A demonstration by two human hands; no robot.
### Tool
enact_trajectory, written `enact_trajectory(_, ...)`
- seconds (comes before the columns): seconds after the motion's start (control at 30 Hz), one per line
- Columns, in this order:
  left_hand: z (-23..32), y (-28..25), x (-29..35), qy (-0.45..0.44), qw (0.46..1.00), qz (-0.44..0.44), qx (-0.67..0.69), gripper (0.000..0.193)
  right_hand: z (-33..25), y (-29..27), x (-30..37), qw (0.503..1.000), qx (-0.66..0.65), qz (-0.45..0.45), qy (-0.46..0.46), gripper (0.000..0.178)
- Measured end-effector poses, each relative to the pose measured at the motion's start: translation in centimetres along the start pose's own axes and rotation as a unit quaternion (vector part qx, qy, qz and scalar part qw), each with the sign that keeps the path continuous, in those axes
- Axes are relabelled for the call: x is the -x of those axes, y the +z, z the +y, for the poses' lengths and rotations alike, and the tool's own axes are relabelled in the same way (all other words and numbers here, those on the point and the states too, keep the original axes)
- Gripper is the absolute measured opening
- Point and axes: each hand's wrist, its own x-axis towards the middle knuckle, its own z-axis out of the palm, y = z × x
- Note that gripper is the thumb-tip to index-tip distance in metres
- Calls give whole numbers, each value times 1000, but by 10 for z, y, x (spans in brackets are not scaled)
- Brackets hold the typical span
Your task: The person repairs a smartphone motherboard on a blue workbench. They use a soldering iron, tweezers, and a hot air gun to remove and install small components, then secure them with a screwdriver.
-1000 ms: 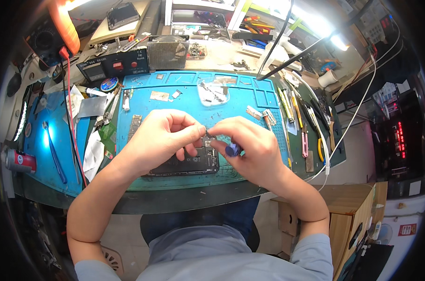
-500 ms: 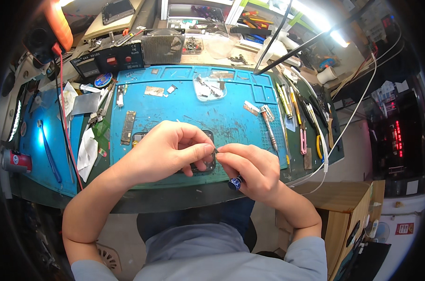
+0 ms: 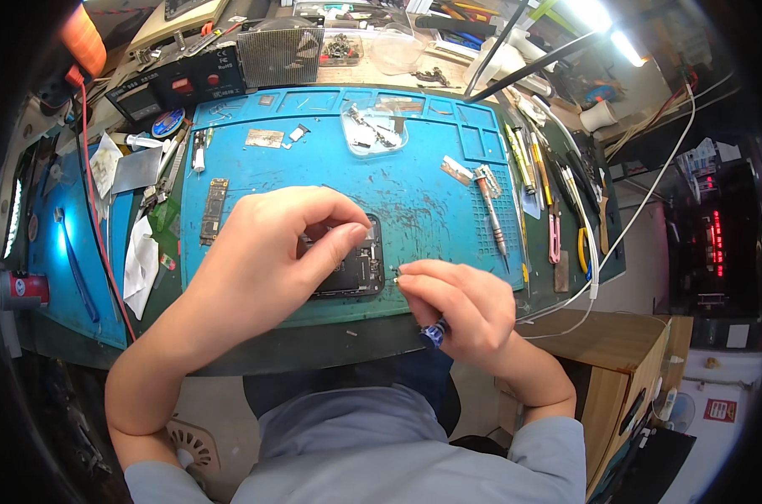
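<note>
My left hand (image 3: 293, 244) hovers over an opened phone body (image 3: 374, 281), covering much of it. Its thumb and index fingertips are drawn together; whatever may lie between them is too small to see. Right of the phone, my right hand (image 3: 465, 302) is closed, with a tiny light-coloured piece (image 3: 397, 278) at its fingertips. From under the same hand sticks the blue patterned end of a tool handle (image 3: 434, 333); the rest of that tool is hidden in the palm. Both hands are above the blue work mat (image 3: 297, 172).
On the mat lie a narrow circuit board (image 3: 214, 210), a clear tray of small parts (image 3: 374, 130) and a screwdriver (image 3: 492, 210). Hand tools (image 3: 557, 202) line the right side. A power supply (image 3: 179, 84) stands at the back left. A white cable (image 3: 641, 202) hangs at the right.
My hands were touching at the fingertips around a small dark piece and have come apart. The right moved slightly right and nearer me. More of the phone shows; the view has shifted a little.
</note>
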Motion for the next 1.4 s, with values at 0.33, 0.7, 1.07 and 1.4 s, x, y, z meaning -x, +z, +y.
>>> enact_trajectory(0.33, -2, 31, 53, 142, 949, 87, -266, 44, -11, 6, 3, 996, 64, -55, -18, 34)
enact_trajectory(0.7, -15, 51, 57, 124, 941, 175, -262, 43, -11, 6, 4, 997, 29, -67, 35, 22)
enact_trajectory(1.07, -14, 61, 54, 120, 974, 190, -39, 54, -4, 4, 2, 995, -64, -54, 56, 29)
enact_trajectory(1.4, -9, 70, 50, 46, 984, 159, 62, 54, -8, 4, 0, 993, -94, -38, 58, 35)
